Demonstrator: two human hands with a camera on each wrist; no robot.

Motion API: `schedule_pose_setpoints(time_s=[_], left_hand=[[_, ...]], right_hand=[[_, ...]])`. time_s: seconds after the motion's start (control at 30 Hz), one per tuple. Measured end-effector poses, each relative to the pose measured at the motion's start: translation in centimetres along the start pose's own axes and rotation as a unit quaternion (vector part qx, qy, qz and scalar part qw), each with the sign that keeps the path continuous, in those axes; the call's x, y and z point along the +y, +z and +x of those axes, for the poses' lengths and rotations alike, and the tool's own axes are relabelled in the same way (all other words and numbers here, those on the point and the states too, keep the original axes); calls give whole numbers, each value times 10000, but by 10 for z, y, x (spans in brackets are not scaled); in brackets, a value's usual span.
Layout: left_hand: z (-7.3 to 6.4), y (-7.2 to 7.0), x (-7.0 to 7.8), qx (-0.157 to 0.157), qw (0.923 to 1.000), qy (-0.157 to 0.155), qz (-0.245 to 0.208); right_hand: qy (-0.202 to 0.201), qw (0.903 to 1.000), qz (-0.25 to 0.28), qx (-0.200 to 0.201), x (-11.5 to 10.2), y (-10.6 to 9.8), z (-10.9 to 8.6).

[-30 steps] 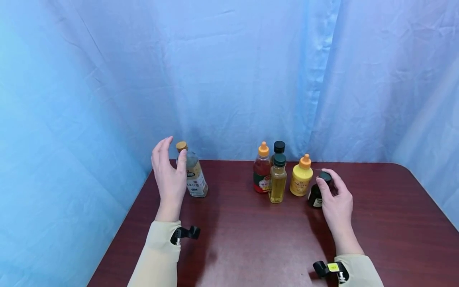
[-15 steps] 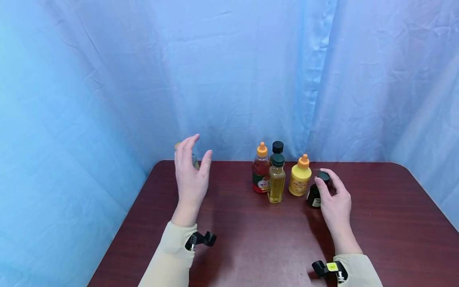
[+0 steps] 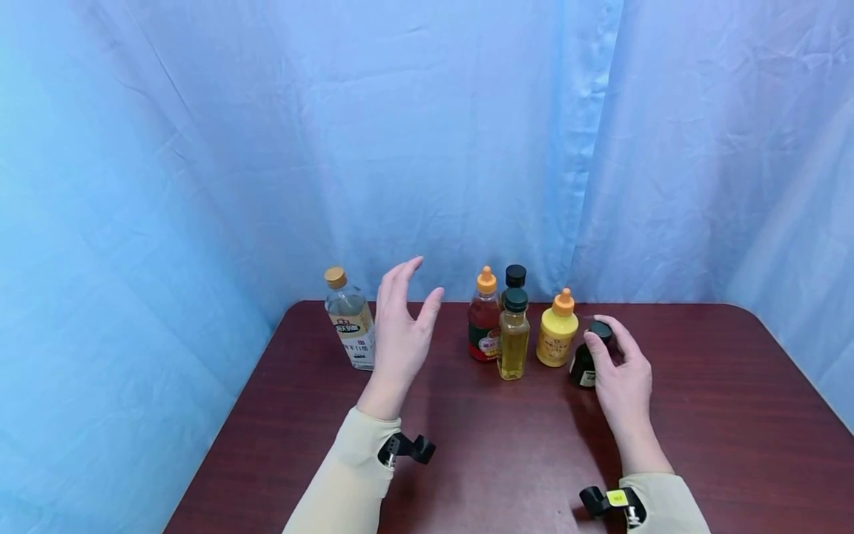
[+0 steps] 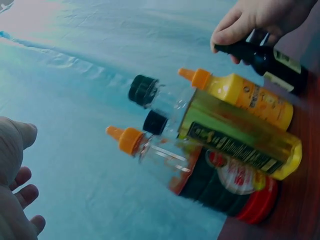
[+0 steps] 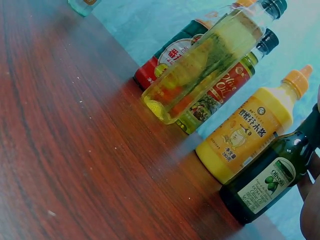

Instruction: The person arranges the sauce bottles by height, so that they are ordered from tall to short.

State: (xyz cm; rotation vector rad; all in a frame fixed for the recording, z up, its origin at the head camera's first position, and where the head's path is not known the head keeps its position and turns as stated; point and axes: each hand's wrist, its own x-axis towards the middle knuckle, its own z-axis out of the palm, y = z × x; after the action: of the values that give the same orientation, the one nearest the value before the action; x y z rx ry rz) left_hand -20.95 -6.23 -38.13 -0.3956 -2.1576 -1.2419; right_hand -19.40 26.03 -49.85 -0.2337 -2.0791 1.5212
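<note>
My right hand holds a small dark green olive oil bottle by its capped neck; the bottle stands upright on the table. Raised in the air, my left hand has its fingers and thumb spread, with nothing between them. To its left stands a clear white vinegar bottle with a tan cap. On its right are a red sauce squeeze bottle with an orange nozzle and a green-capped bottle of yellow oil. A yellow squeeze bottle is beside the dark bottle.
A black-capped olive oil bottle stands partly hidden behind the yellow oil. Under everything lies the dark red wooden table. Blue curtains hang along its back and left side.
My left hand has moved right, away from the vinegar bottle, passing in front of it towards the group of bottles. The right hand keeps its hold on the dark bottle.
</note>
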Motion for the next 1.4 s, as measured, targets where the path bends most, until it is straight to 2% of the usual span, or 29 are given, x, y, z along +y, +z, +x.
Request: schedule_pose_setpoints(time_s=[0.3,0.7,0.9,1.23,1.4], left_hand=[[0,28,-2,-411,9985,-349,-106],[1,60,-14,-860,9929,-816,-126],[2,71,-16,-953,9906,-970,-160],[6,84,-15,-924,9880,-1212,-251],[8,89,-14,-940,9875,-1223,-339]], right_hand=[[-4,10000,77,-37,0,-1,0],[-70,9998,183,-75,0,1,1],[-80,9998,201,-38,3,0,1],[-49,9999,68,-75,1,-1,1],[-31,10000,41,-71,1,-1,0]])
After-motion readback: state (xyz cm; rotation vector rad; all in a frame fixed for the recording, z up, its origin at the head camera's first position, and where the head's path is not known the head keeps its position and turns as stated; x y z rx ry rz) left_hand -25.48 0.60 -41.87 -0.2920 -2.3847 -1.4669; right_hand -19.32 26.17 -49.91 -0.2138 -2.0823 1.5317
